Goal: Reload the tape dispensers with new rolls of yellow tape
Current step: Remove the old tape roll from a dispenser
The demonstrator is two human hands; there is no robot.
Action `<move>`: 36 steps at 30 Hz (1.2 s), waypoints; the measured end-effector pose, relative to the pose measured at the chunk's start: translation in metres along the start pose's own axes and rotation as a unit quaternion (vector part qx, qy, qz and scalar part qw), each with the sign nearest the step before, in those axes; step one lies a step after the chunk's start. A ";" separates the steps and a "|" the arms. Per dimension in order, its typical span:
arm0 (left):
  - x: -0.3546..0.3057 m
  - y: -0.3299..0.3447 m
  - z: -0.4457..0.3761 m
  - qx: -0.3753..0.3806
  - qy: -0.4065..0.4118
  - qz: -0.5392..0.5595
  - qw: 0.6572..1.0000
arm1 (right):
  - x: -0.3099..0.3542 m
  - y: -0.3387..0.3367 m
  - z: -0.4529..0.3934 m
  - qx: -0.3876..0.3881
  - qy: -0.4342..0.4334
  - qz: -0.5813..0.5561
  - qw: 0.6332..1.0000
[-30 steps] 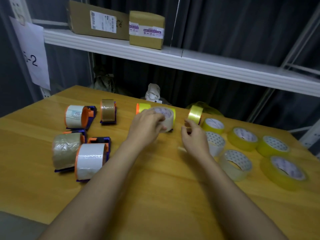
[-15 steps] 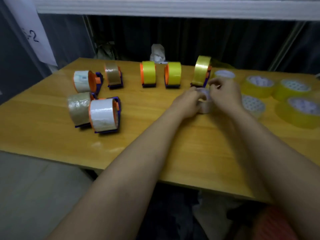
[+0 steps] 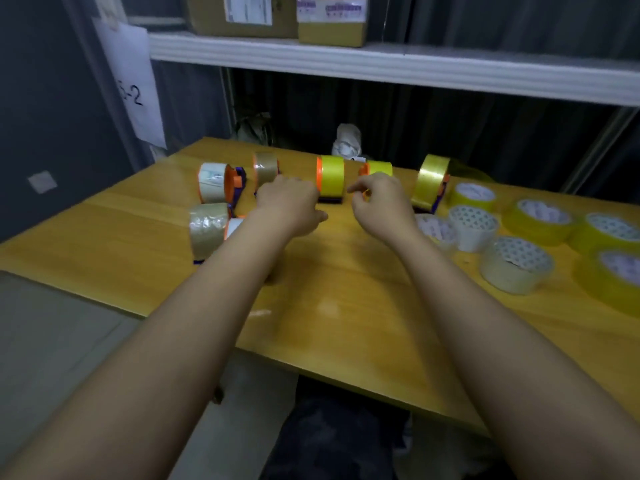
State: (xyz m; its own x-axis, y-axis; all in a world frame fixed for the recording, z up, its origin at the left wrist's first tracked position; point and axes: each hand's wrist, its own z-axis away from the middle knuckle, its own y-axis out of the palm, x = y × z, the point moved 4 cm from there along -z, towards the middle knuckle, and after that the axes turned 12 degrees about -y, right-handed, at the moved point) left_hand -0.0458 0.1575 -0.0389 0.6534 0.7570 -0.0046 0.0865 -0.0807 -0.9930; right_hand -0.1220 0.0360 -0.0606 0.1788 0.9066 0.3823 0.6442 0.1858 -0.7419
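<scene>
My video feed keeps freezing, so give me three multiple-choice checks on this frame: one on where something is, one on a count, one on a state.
1. Where do the loose tape rolls lie on the table?
A. the person's right
B. the person's left
C. on the shelf

2. How many dispensers in the back row hold bright yellow tape?
A. one
B. three
C. six

3. What is the left hand holding?
A. a roll
B. scissors
C. nothing visible

Answers:
1. A: the loose rolls lie flat past the right hand.
2. B: yellow shows on the middle dispenser, the one behind the right hand and the tilted one.
3. C: its fingers curl down with no object seen in them.
</scene>
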 end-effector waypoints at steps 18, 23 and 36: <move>0.050 -0.010 0.041 -0.041 -0.016 0.056 0.997 | 0.077 0.061 0.014 0.107 -0.030 -0.115 0.987; 0.036 -0.001 0.022 0.007 -0.087 0.312 0.946 | 0.045 0.021 0.015 -0.076 -0.002 -0.127 0.989; -0.015 0.021 -0.037 -0.005 -0.050 0.521 0.852 | -0.015 -0.034 0.013 -0.097 -0.073 0.041 0.992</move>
State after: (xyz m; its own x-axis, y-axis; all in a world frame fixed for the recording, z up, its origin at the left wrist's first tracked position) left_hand -0.0264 0.1205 -0.0554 0.3125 0.3232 -0.8932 -0.4942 -0.7477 -0.4435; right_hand -0.1568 0.0212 -0.0481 0.1358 0.9633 0.2315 0.7656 0.0463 -0.6416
